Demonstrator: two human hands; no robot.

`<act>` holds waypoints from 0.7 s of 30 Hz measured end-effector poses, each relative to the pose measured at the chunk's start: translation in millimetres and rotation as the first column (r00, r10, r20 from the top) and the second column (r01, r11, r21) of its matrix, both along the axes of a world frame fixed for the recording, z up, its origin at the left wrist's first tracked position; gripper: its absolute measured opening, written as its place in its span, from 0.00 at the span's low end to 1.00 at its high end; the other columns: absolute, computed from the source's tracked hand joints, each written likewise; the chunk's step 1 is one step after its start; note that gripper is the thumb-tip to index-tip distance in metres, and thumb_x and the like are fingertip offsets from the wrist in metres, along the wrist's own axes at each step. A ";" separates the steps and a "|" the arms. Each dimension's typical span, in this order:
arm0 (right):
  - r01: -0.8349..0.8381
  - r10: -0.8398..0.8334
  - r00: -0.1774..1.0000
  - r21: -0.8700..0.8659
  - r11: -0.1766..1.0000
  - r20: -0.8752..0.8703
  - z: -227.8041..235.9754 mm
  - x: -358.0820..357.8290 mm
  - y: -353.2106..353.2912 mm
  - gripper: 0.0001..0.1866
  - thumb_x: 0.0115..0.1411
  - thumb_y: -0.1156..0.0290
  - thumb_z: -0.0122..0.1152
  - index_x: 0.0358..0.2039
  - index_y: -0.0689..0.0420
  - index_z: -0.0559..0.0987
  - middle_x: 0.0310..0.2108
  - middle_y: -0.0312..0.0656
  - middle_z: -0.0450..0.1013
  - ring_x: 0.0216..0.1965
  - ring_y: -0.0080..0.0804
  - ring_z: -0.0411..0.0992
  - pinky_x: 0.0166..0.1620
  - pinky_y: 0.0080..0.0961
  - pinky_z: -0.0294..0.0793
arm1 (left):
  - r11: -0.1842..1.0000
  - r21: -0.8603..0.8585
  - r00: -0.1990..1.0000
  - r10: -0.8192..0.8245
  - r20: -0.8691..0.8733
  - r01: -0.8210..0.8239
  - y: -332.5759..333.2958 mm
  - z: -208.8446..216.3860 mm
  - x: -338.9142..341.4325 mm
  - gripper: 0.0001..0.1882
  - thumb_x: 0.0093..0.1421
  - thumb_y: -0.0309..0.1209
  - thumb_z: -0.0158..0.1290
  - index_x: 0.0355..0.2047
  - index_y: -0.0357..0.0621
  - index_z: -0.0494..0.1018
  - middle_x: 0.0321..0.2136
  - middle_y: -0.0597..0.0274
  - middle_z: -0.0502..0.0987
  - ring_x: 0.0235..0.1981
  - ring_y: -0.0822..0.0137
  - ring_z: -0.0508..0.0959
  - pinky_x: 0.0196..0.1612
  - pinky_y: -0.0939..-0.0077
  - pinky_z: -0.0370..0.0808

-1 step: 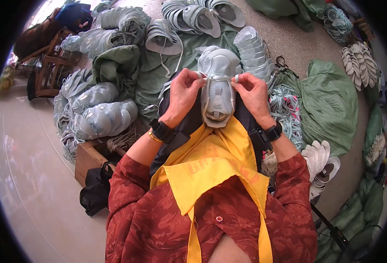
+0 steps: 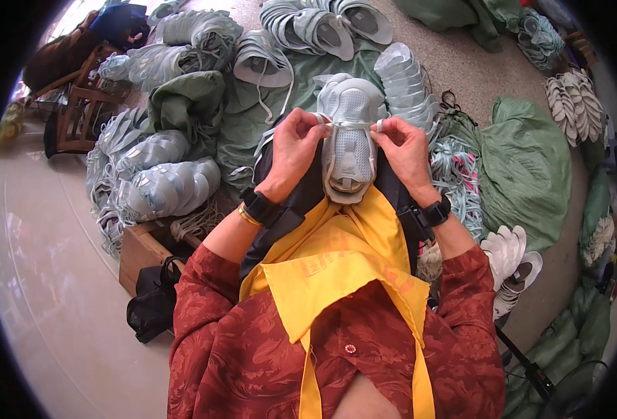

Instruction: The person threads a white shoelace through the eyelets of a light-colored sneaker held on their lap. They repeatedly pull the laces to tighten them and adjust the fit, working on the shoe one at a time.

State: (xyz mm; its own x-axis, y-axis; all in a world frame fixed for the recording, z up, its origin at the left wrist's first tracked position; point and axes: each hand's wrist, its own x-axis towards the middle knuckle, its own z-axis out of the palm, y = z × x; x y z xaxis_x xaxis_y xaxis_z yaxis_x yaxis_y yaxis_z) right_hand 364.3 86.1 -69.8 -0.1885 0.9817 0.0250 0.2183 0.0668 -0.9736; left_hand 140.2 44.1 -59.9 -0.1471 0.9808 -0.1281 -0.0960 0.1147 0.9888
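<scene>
A pale grey-blue shoe upper (image 2: 351,159) with mesh panels lies lengthwise on my lap, between my dark-trousered thighs. A flat, light shoelace (image 2: 354,126) crosses it from side to side. My left hand (image 2: 296,148) pinches the lace at the upper's left edge, thumb against forefinger. At the right edge my right hand (image 2: 404,148) pinches the other side of the lace, a short loop or end standing up from the fingers. Between the two hands the lace looks drawn taut. A yellow apron (image 2: 343,269) covers my lap just below the upper.
Nested stacks of pale uppers (image 2: 172,187) lie at the left, with more stacked uppers (image 2: 308,29) ahead on a green cloth (image 2: 242,122). A wooden box (image 2: 144,258) stands by my left side. At the right are a green sack (image 2: 525,167) and white shoe parts (image 2: 505,253).
</scene>
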 end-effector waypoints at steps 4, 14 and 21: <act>0.001 -0.001 1.000 0.011 1.000 -0.022 -6.8 1.3 -0.2 0.04 0.59 0.77 0.69 0.34 0.62 0.83 0.30 0.35 0.83 0.30 0.16 0.79 0.37 0.17 0.77 | 0.998 0.035 0.998 0.045 0.048 -0.047 4.8 -5.8 3.7 0.06 0.60 0.17 0.58 0.32 0.35 0.71 0.33 0.59 0.83 0.35 0.73 0.82 0.42 0.79 0.80; 0.006 -0.006 1.000 0.020 1.000 -0.006 -6.2 0.9 -2.1 0.04 0.60 0.77 0.69 0.35 0.61 0.82 0.31 0.34 0.83 0.31 0.15 0.79 0.37 0.17 0.77 | 0.993 0.084 0.995 0.084 -0.046 -0.080 4.3 -16.5 6.6 0.05 0.59 0.17 0.59 0.32 0.34 0.72 0.31 0.61 0.82 0.32 0.75 0.82 0.39 0.80 0.79; 0.000 0.001 1.000 0.030 1.000 -0.019 -6.2 1.4 -1.2 0.04 0.60 0.77 0.69 0.34 0.61 0.82 0.31 0.34 0.83 0.32 0.15 0.79 0.38 0.17 0.78 | 0.990 0.089 0.977 0.120 -0.176 -0.106 5.6 -15.8 9.2 0.05 0.58 0.18 0.59 0.31 0.35 0.73 0.26 0.63 0.81 0.29 0.77 0.80 0.35 0.80 0.77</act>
State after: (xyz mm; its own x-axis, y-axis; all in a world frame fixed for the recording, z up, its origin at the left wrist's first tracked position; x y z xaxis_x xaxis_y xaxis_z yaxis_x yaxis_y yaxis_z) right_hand 365.7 84.8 -76.0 -0.1882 0.9804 0.0579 0.1998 0.0959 -0.9751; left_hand 149.5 49.7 -75.7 -0.2713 0.9624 -0.0123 0.0769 0.0345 0.9964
